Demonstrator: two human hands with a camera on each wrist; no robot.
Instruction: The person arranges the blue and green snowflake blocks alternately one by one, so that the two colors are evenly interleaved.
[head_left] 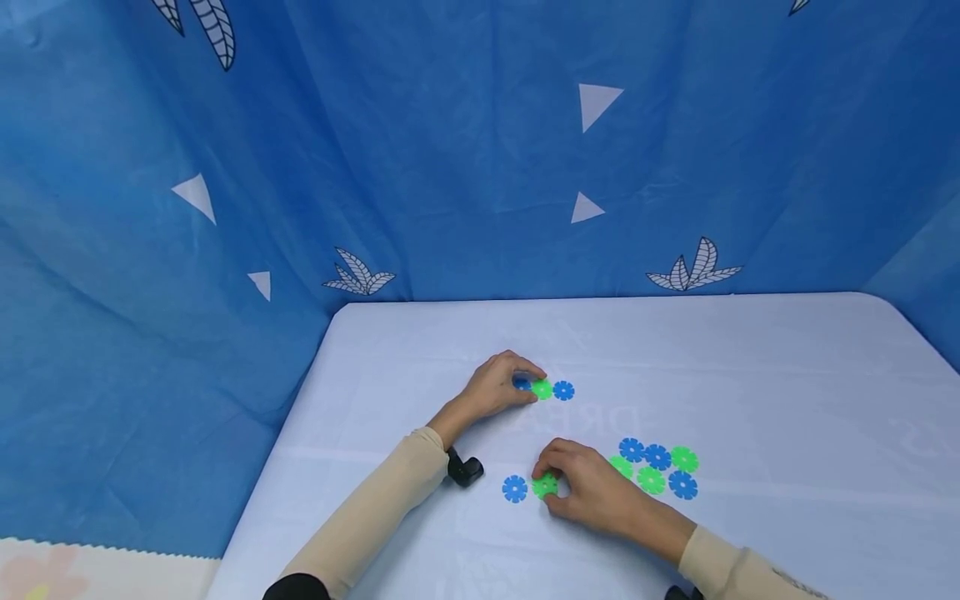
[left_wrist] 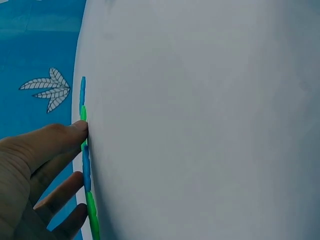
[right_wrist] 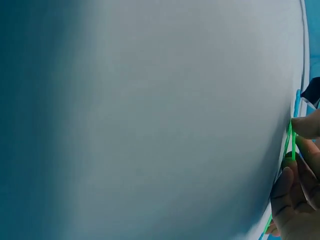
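Thin, notched plastic discs, like snowflake-shaped building pieces, lie on the white table. At the back, my left hand (head_left: 491,386) pinches a green disc (head_left: 542,389) between thumb and index finger. A blue disc (head_left: 564,390) lies just right of it, and another blue disc (head_left: 522,383) shows partly under the fingers. In the left wrist view, a further green disc (left_wrist: 93,215) continues the line beneath that hand. Nearer the front, my right hand (head_left: 592,487) grips a green disc (head_left: 545,486) by its edges. A blue disc (head_left: 514,489) sits to its left.
Right of my right hand lies a loose cluster of several discs, among them a blue disc (head_left: 683,485) and a green disc (head_left: 684,459). The white table (head_left: 787,375) ends at the back against a blue curtain (head_left: 480,167). A black wrist device (head_left: 465,471) hangs under my left wrist.
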